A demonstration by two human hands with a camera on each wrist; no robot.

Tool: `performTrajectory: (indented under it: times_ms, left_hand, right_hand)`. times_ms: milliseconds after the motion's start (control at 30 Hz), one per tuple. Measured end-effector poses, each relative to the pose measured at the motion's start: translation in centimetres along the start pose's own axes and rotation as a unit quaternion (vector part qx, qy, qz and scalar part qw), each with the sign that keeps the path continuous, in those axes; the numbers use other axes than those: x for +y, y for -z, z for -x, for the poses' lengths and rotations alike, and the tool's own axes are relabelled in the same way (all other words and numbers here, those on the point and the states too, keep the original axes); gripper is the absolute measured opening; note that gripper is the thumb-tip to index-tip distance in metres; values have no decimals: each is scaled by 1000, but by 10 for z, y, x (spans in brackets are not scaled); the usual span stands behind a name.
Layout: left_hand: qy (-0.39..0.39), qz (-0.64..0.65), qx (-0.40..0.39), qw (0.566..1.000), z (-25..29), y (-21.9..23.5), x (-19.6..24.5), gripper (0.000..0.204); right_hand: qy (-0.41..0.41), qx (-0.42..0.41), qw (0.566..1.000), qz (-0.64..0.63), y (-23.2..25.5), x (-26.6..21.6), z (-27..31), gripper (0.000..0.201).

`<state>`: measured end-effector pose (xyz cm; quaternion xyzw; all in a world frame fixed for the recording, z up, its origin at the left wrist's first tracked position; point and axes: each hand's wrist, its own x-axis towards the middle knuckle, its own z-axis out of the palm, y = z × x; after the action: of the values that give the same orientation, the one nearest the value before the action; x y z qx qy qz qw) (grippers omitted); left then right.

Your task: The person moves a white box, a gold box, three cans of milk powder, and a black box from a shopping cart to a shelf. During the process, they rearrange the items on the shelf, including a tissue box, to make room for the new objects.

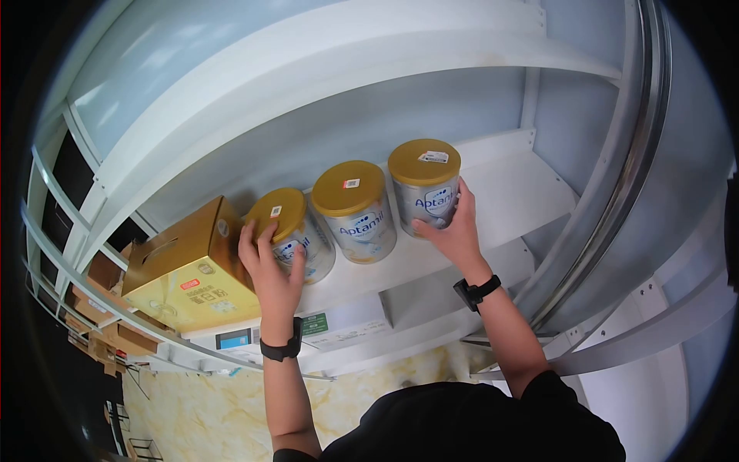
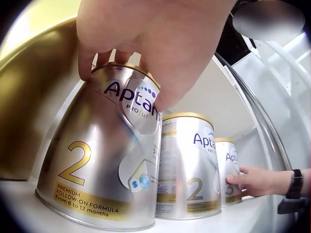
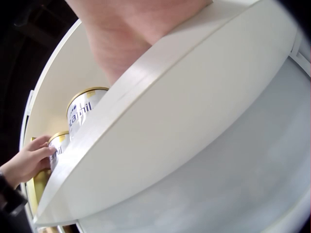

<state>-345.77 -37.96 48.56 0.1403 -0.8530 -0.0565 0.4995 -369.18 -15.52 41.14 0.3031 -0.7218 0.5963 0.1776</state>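
Observation:
Three silver Aptamil formula tins with gold lids stand in a row on a white shelf. My left hand grips the left tin from above, fingers and thumb spread around its lid and upper side; its label reads 2. At the other end of the row, my right hand holds the right tin by its side, thumb on the front and fingers round the right. Between them the middle tin is untouched. In the right wrist view, the shelf edge hides the right hand's fingers.
A gold and yellow carton stands beside the left tin. On the level below lie white boxes. An upper shelf overhangs the tins, and a curved metal rail runs along the right. Brown cartons are at far left.

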Motion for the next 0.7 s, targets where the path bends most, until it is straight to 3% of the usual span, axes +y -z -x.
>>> performTrajectory:
  times_ms: [167, 233, 300, 367, 400, 433, 500, 567, 633, 700]
  left_hand:
    - [-32, -61, 54, 996, 4, 17, 19, 61]
    - [-65, 68, 82, 992, 29, 18, 15, 53]
    - [-60, 141, 15, 988, 71, 19, 15, 41]
    - [-97, 201, -87, 971, 107, 13, 8, 30]
    - [-74, 219, -136, 963, 130, 8, 4, 27]
    - [-58, 238, -189, 951, 154, 4, -3, 25]
    - [19, 250, -241, 938, 209, -11, -22, 23]
    - [110, 258, -286, 916, 259, -21, -42, 21]
    - [252, 245, -333, 875, 320, -33, -68, 19]
    - [295, 219, -368, 854, 393, -40, -101, 20]
  right_hand:
    - [6, -5, 1000, -6, -4, 2, 3, 118]
    - [3, 28, 998, 59, -3, -5, 5, 117]
    - [-12, 19, 997, 70, -4, -10, 8, 114]
    - [40, 85, 993, 77, 2, -8, 16, 111]
    - [89, 123, 988, 26, 1, -3, 23, 87]
    - [77, 140, 986, 51, 3, 4, 34, 87]
    - [186, 116, 976, 17, 8, 15, 56, 53]
    - [187, 84, 979, 18, 8, 6, 82, 29]
    - [177, 49, 983, 5, 6, 0, 104, 20]
    - [153, 14, 988, 2, 4, 5, 131, 20]
